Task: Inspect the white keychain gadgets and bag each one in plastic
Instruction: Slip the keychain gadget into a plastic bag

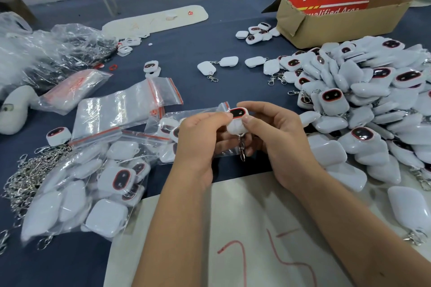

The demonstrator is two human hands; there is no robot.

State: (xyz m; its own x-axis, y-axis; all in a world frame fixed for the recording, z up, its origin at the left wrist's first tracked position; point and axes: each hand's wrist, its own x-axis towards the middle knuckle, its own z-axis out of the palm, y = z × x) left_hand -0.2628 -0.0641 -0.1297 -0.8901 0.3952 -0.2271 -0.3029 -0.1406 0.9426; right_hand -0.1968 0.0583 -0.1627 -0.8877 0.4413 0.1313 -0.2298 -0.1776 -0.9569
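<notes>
The white gadget sits pinched between both hands above the bench, screen up, clasp chain dangling — left hand and right hand each grasping a side. Best to turn it slowly, checking screen and shell, then feed it chain-first into the zip bag just behind — mouth held wide.

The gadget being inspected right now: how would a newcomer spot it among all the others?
Start at the big heap of white gadgets on the right, then look left to the two hands at centre. The gadget is pinched between them, off the table, dark red-rimmed screen up, its metal clip dangling.
</notes>
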